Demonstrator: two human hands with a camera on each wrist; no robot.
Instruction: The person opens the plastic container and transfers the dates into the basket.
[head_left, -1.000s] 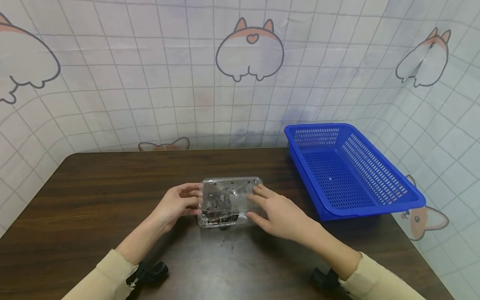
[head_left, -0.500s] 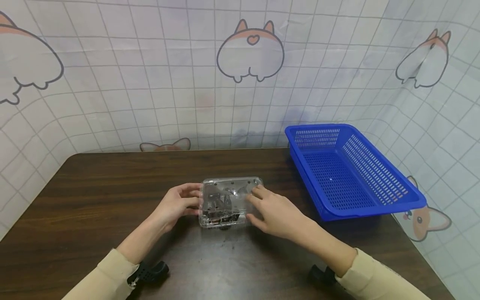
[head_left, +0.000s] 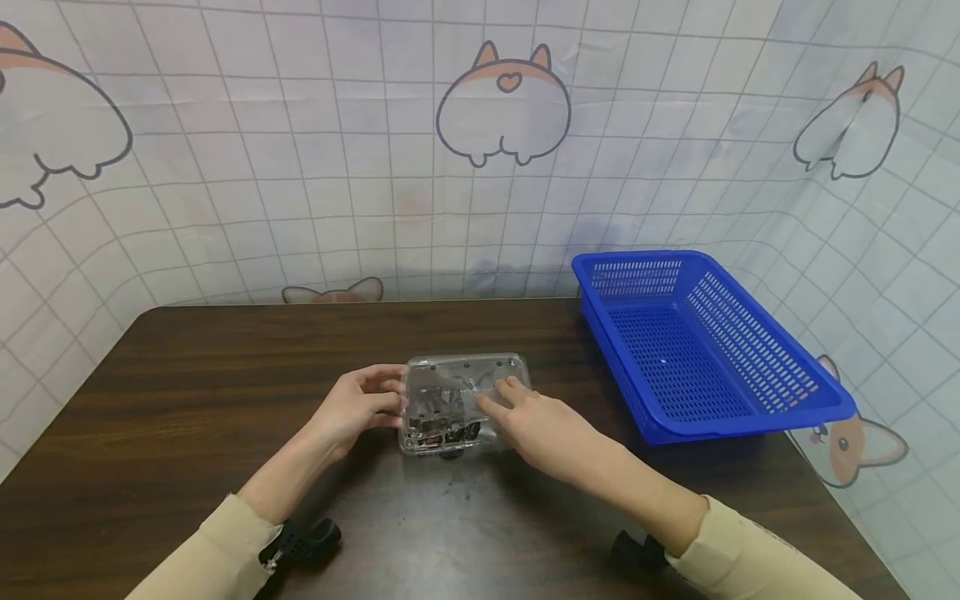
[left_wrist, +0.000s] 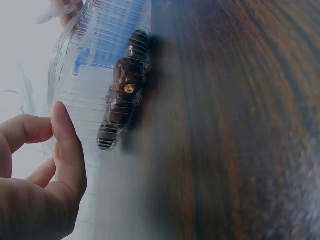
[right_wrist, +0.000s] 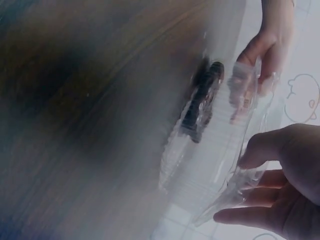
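Note:
A clear plastic clamshell box (head_left: 444, 377) sits at mid-table. Through its ribbed wall a dark, lumpy, long thing (left_wrist: 129, 75) with a small brass-coloured spot shows; its kind is unclear. At the box's left end my left hand (head_left: 358, 408) holds the rim, thumb at the side wall and the other fingers bent behind it. My right hand (head_left: 551, 429) lies over the right part of the lid with its fingers extended. In the right wrist view the right thumb (right_wrist: 260, 149) touches the clear plastic near the rim, while the other fingers stretch along the edge.
A blue perforated basket (head_left: 611, 350) stands at the table's right rear. Behind the dark wood table (head_left: 225, 350) hangs a white gridded cloth (head_left: 315, 150) with cartoon dogs. Black wrist straps (head_left: 303, 542) sit at both cuffs.
My right hand has slid a little left across the lid, and its thumb is now out of sight in the head view. The left hand and box stay in place.

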